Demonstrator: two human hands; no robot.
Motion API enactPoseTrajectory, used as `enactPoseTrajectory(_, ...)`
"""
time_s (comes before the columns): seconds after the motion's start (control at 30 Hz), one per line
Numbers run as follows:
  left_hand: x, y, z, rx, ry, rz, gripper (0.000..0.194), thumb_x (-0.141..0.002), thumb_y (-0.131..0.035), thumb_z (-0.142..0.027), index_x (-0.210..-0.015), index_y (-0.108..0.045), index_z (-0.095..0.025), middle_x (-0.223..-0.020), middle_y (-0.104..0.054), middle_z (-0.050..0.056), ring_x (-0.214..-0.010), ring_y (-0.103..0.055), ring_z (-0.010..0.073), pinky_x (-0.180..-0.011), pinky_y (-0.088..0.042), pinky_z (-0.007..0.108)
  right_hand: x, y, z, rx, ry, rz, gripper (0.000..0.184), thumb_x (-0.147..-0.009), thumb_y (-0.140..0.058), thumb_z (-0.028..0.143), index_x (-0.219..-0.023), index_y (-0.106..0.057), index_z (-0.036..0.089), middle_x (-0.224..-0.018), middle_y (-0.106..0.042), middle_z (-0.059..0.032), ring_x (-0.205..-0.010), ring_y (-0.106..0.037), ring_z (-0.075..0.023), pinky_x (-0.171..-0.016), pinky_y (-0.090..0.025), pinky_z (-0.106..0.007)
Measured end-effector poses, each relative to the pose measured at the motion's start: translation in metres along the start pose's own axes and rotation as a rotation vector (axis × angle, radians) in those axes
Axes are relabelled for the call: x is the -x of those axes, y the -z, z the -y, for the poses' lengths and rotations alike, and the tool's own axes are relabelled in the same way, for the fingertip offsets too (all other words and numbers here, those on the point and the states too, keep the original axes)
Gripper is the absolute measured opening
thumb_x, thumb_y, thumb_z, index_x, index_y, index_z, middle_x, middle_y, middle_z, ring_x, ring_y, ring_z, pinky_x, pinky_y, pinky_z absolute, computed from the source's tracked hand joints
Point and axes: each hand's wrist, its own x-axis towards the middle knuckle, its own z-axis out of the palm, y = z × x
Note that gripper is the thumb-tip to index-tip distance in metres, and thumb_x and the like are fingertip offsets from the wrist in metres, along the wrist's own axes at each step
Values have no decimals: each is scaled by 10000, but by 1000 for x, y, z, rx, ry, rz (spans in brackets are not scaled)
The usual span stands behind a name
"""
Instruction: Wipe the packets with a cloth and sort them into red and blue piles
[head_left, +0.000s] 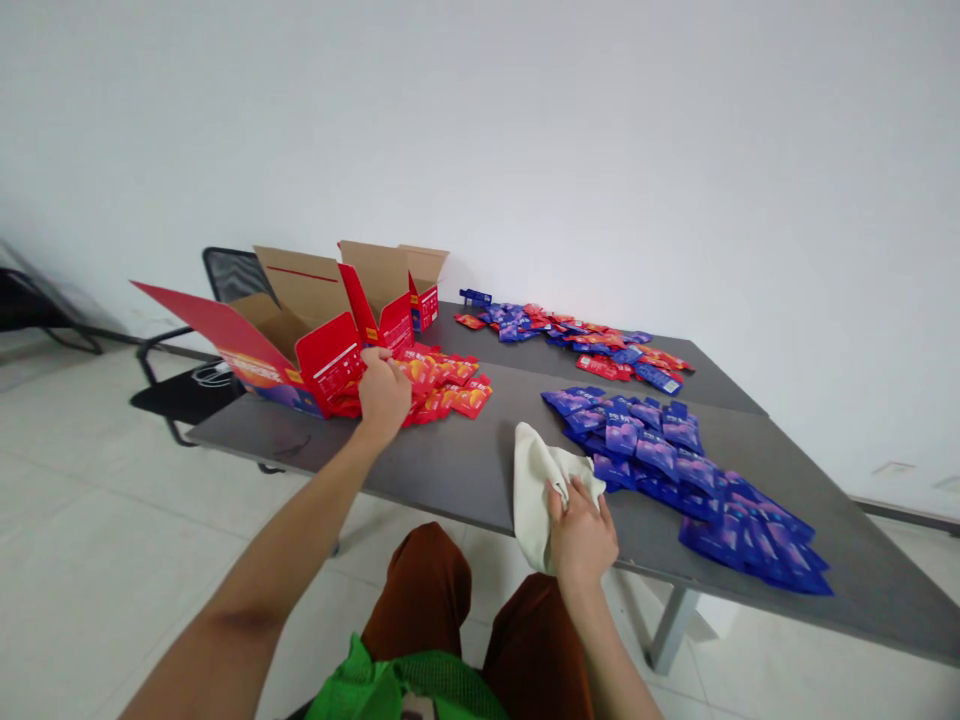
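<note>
My left hand (385, 393) is closed at the left end of a pile of red packets (441, 388), beside the front red carton (330, 362). Its fingertips are turned away, so what they grip is hidden. With bent fingers, my right hand (583, 530) grasps a cream-white cloth (534, 480), which looks folded or pouch-like and hangs partly over the table's front edge. Just right of the cloth lie overlapping purple-blue packets (637, 440), with a fanned-out group of more blue packets (754, 530) nearer the table's right side.
Two more open cartons, a red one (394, 325) and a smaller one (425, 305), stand behind the front one. Mixed red and blue packets (577, 335) spread along the rear of the grey table (480, 470). A black chair (187, 395) is at the left; a white wall rises behind.
</note>
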Motion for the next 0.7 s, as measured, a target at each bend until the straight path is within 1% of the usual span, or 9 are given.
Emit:
enactPoseTrajectory(0.07, -35, 1, 12, -57, -24, 84, 272, -913, -315, -216, -1147, -428, -135, -932, -670, 134, -907, -659, 249, -782, -470, 343, 0, 0, 0, -7, 2, -9, 483, -979, -310, 418, -1121, -685, 149, -1174, -658, -129, -1055, -614, -259, -1034, -338, -424)
enactPoseTrajectory(0.13, -60, 5, 23, -153, -25, 140, 308, -894, -368, -254, -1154, -449, -110, -947, -666, 163, -932, -648, 281, -800, -474, 379, 0, -2, -1, -9, 5, -21, 484, -979, -305, 417, -1135, -678, 152, -1178, -656, -125, -1055, -614, -253, -1039, -335, -418)
enactPoseTrajectory(0.23, -79, 15, 34, -263, -47, 85, 365, -845, -454, -292, -1154, -494, -101, -1092, -628, 207, -1009, -614, 316, -837, -474, 425, 1, -4, -3, -9, 18, -38, 487, -978, -303, 417, -1161, -662, 144, -1183, -653, -128, -1062, -614, -246, -1050, -328, -412)
enactPoseTrajectory(0.3, -83, 22, 39, -268, -90, 62, 342, -818, -478, -266, -1121, -544, -123, -1126, -623, 182, -1023, -604, 299, -864, -473, 412, 1, -6, -4, -14, 28, -36, 487, -977, -307, 413, -1174, -652, 132, -1188, -650, -132, -1066, -616, -242, -1060, -317, -410)
enactPoseTrajectory(0.37, -82, 25, 40, -241, -124, 86, 309, -803, -480, -234, -1077, -594, -148, -1058, -657, 138, -981, -615, 268, -871, -475, 386, 1, -6, -4, -17, 35, -17, 481, -977, -310, 401, -1185, -644, 125, -1194, -646, -134, -1075, -614, -238, -1066, -307, -412)
enactPoseTrajectory(0.43, -78, 22, 38, -208, -152, 127, 288, -800, -478, -231, -1035, -635, -176, -964, -685, 99, -920, -626, 249, -857, -481, 370, 0, -5, -4, -12, 38, 12, 467, -977, -310, 381, -1203, -633, 130, -1210, -637, -131, -1103, -602, -233, -1069, -297, -415)
enactPoseTrajectory(0.5, -74, 14, 34, -176, -188, 146, 281, -797, -477, -239, -1005, -663, -197, -920, -697, 78, -876, -632, 242, -841, -482, 358, 0, -4, -3, -1, 43, 47, 445, -973, -319, 358, -1226, -619, 147, -1236, -623, -120, -1146, -578, -226, -1077, -282, -418)
enactPoseTrajectory(0.6, -69, -4, 24, -82, -277, 181, 272, -782, -475, -223, -955, -684, -202, -951, -712, 68, -864, -640, 223, -839, -471, 314, -1, -1, 0, 5, 53, 107, 403, -955, -366, 322, -1241, -612, 180, -1273, -602, -82, -1226, -517, -228, -1093, -248, -437)
enactPoseTrajectory(0.7, -68, -27, 9, 50, -317, 245, 260, -777, -471, -214, -914, -692, -202, -1005, -720, 53, -901, -644, 205, -841, -458, 271, -3, 5, 4, -4, 68, 175, 398, -910, -445, 298, -1272, -591, 218, -1315, -568, -47, -1298, -438, -258, -1125, -154, -501)
